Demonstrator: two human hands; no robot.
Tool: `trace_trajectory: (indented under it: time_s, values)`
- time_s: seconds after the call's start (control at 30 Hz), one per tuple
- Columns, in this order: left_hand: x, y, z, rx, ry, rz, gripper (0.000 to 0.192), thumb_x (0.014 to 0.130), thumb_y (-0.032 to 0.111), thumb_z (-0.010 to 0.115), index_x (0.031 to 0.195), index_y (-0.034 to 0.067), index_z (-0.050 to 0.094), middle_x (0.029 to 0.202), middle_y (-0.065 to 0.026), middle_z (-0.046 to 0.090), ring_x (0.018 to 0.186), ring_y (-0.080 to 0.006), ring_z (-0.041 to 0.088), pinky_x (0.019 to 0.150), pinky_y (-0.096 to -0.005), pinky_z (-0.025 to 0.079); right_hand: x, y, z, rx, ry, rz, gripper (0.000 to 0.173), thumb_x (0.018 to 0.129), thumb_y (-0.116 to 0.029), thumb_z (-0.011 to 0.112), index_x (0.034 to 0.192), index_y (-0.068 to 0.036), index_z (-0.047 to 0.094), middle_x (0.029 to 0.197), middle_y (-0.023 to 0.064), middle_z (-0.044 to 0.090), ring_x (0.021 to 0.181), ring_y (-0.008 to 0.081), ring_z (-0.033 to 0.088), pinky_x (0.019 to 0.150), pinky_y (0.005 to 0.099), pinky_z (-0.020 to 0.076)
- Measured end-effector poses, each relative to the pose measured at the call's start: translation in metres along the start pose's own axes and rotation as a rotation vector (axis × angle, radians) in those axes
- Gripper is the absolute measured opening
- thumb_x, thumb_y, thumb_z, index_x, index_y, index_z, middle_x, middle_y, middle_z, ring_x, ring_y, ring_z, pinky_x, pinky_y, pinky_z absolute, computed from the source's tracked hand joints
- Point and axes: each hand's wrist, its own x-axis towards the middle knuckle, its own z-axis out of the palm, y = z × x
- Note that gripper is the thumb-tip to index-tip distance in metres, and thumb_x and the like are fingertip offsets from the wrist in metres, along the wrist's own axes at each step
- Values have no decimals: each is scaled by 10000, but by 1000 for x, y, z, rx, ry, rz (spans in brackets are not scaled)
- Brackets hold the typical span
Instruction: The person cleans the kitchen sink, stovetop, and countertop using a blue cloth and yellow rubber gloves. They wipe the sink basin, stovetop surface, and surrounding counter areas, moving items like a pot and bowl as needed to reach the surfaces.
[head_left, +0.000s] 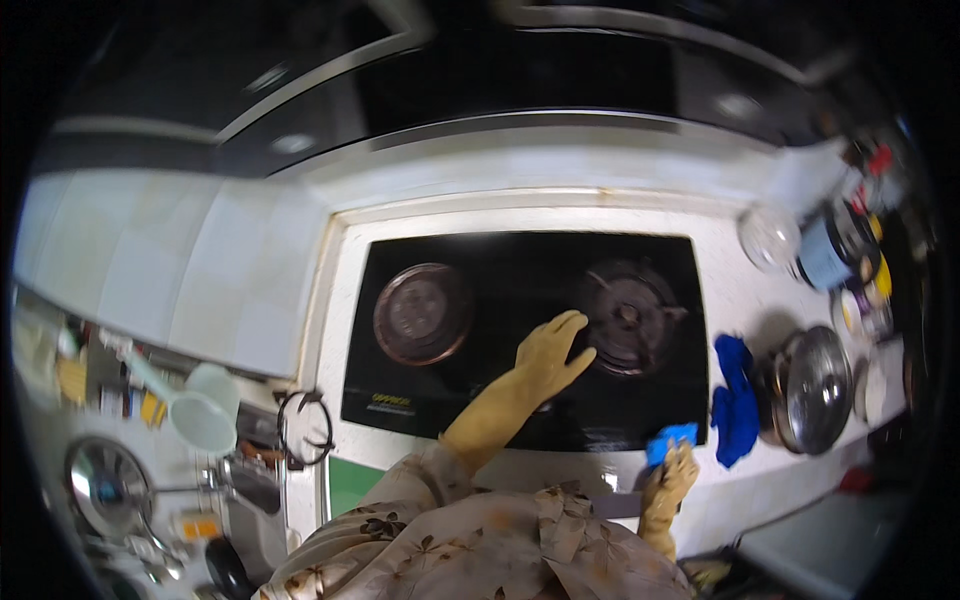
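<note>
A black glass gas cooktop (517, 300) is set into the white counter in front of me. My left hand (547, 356), in a yellow rubber glove, reaches over it with thumb and fingers apart, near the right burner (628, 316). Nothing is visible in that hand; whether it touches the glass I cannot tell. My right hand (675, 472), gloved as well, grips a light-blue sponge or folded cloth (670, 441) at the cooktop's front right corner. On the left burner (418, 311) no pan support is seen.
A dark-blue cloth (733, 401) lies right of the cooktop, beside a lidded metal pot (814, 390). Behind stand a clear glass bowl (770, 236) and a light-blue container (825, 251). Leftward are a round black pan support (305, 427), a pale-green ladle (201, 420) and a metal lid (107, 486).
</note>
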Motion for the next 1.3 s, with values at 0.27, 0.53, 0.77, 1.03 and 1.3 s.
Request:
trace_trajectory:
  time_s: [0.27,0.53,0.77,1.03,1.3]
  values:
    - [-183,-55,-193,-24,219,-285,130,878,11,731,996,-32,695,1070,-215,747,987,-366,729,879,-432,568,-9,-146,43,513,-540,-532,426,804,-189,732,1225,-125,728,1245,158,646,995,356,659,833,450,523]
    - [-374,-73,-320,630,567,-971,309,889,185,799,1111,-8,703,1016,-187,731,933,-330,709,841,-416,560,7,-394,96,823,-704,-828,430,850,-58,624,1274,-130,643,1297,113,614,890,341,646,832,426,576]
    - [-384,-115,-341,556,556,-1043,429,921,371,747,1200,49,700,1048,-210,714,1003,-391,682,905,-448,534,86,-480,85,896,-1313,-18,409,947,-86,673,1354,-83,638,1410,145,610,1136,283,679,894,390,594]
    - [-389,-157,-339,307,323,-1048,467,995,406,631,1002,-52,721,910,-269,718,902,-410,708,835,-463,538,93,-486,137,97,-792,-802,427,941,-223,659,1366,-226,630,1544,113,487,1252,376,578,1041,461,505]
    - [-408,-199,-343,386,255,-875,612,1049,449,505,803,-85,673,832,-271,675,770,-430,621,774,-524,478,47,-402,113,765,-852,-706,414,777,-4,658,1066,-271,785,1331,-13,669,1002,272,650,880,333,560]
